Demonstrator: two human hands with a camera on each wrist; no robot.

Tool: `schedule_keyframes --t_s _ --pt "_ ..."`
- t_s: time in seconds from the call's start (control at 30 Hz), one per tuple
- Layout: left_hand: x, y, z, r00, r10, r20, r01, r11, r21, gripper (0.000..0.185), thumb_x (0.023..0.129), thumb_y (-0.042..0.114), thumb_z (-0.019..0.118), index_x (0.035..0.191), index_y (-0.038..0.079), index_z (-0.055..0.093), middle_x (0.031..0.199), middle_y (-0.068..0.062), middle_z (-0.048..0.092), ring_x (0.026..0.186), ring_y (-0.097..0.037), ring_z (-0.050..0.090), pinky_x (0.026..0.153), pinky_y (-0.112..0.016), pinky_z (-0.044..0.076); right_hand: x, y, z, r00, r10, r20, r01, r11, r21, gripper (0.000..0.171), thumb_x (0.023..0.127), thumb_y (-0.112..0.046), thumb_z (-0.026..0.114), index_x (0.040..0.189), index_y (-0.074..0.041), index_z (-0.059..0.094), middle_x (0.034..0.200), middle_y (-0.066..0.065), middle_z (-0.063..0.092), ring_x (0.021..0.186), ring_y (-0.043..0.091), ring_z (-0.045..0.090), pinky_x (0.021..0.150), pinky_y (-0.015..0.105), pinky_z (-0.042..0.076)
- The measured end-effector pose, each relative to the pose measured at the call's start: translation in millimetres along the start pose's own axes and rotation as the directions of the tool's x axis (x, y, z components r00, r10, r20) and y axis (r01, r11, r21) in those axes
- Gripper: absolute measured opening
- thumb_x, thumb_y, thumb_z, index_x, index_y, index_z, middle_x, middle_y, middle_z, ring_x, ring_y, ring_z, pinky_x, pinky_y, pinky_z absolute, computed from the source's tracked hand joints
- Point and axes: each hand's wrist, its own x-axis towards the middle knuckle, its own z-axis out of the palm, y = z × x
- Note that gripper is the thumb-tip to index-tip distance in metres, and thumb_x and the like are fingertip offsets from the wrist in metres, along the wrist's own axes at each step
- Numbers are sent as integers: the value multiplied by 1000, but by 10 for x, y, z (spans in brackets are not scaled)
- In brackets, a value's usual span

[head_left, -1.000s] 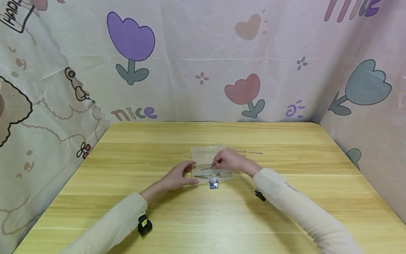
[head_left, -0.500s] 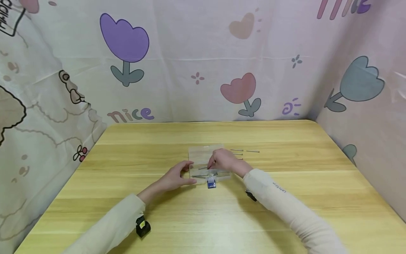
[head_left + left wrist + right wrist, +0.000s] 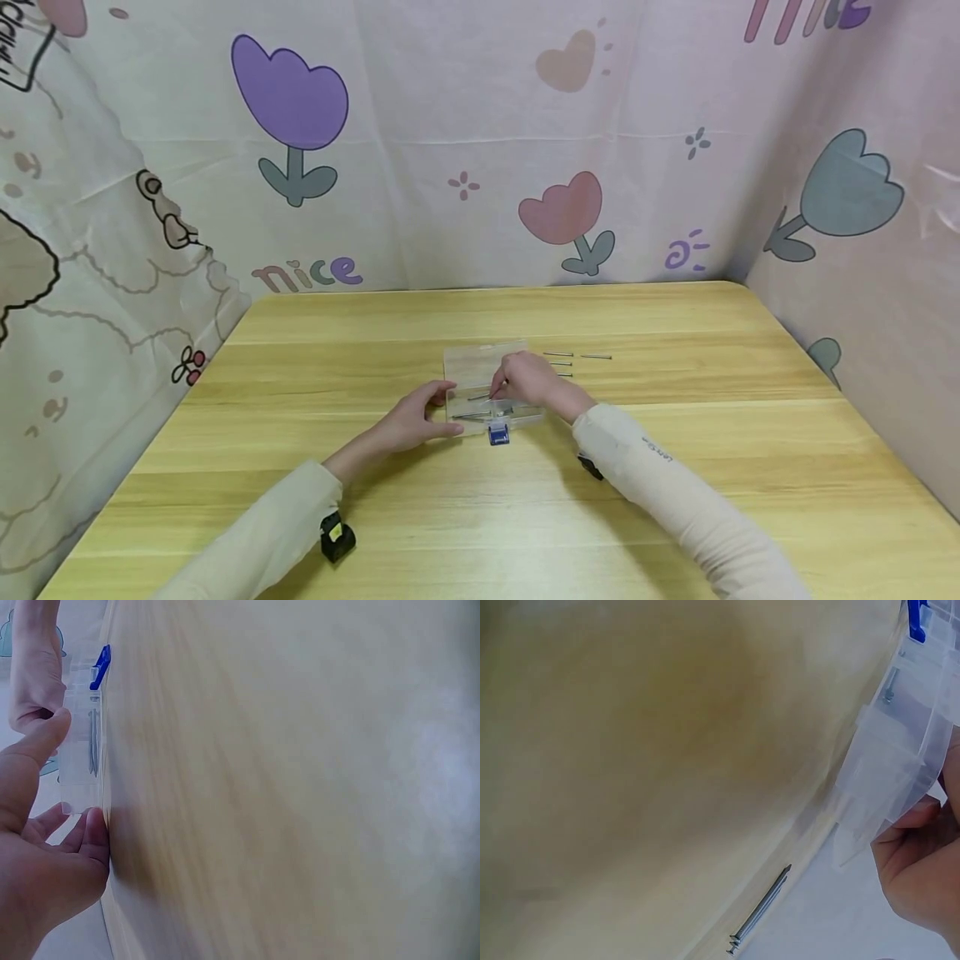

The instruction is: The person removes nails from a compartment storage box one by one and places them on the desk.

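A clear plastic box [image 3: 536, 417] stands in the middle of the table, its lid [image 3: 467, 367] folded open toward the back. My left hand [image 3: 408, 421] holds the box's left end, thumb at the front corner and fingers at the back. In the left wrist view the thumb [image 3: 56, 731] and fingertips show against the clear wall. Over the box's rear part, my right hand [image 3: 528, 379] pinches a metal nail [image 3: 478, 397], which points left and lies nearly level. More nails [image 3: 472, 415] lie in the front compartment. A blue latch [image 3: 498, 434] hangs down at the front.
Several loose nails [image 3: 596, 357] lie on the wooden table [image 3: 465, 517] to the right of the box, behind my right hand. Some of these nails [image 3: 761, 904] also show in the right wrist view. A patterned cloth [image 3: 420, 100] hangs behind the table.
My right hand has lowered slightly toward the box, and the pinched nail lies flatter. My left hand keeps its place on the box. The head view has shifted slightly to the right.
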Motion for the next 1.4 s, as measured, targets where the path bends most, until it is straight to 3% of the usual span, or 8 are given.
schedule_keyframes --t_s 0.47,0.73,1.1,1.4 --pt "0 -22 25 1000 17 9 -17 1000 -16 73 82 25 80 141 2 45 123 -10 54 110 -25 49 89 -39 43 -4 13 4 998 14 63 -17 999 46 5 85 -9 73 84 -12 76 83 -3 69 76 12 60 70 27 49" --pt "-9 -19 21 1000 11 7 -11 1000 -15 72 82 25 79 141 3 45 125 -10 53 113 -26 48 90 -39 42 -47 34 -36 998 -2 69 -11 982 187 5 88 -10 71 86 -6 73 81 -3 63 71 9 55 67 24 46" --pt "-12 -27 22 1000 8 -1 -8 1000 -15 72 81 23 80 140 2 45 122 -10 54 110 -25 49 89 -39 43 -77 79 -135 993 17 114 -55 939 340 5 92 -9 65 89 -7 68 86 -2 62 77 11 57 69 27 48" --pt "-22 -39 -4 1000 14 3 -14 1000 -1 73 82 27 79 141 3 45 127 -10 52 117 -27 47 93 -42 42 -179 274 -376 999 40 24 -45 947 318 8 93 -4 63 94 0 69 86 3 67 76 12 56 71 29 48"
